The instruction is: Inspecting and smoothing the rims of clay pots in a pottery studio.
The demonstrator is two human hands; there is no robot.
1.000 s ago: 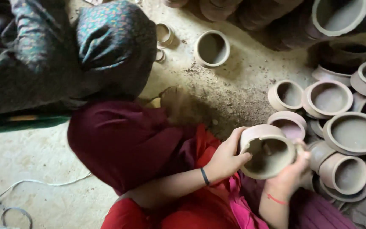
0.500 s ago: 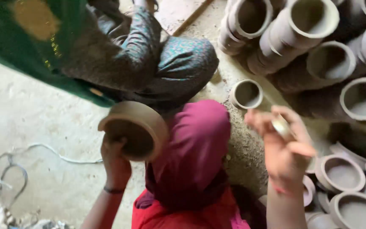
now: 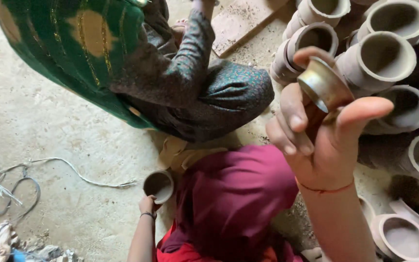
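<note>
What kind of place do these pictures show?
Probably a pottery workshop: stacked unfired clay pots at the right, a bare dusty floor, and the left hand holding a clay cup.

Right hand [image 3: 323, 140] held small brass cup [image 3: 323, 86] up high. Left hand [image 3: 146, 204] gripped clay pot [image 3: 158, 186] low near floor [image 3: 59, 126]. Stacked pots [image 3: 386, 58] behind.

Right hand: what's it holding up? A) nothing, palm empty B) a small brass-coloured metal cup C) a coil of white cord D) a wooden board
B: the right hand is raised with its fingers around a small brass-coloured metal cup, in front of the stacked clay pots.
</note>
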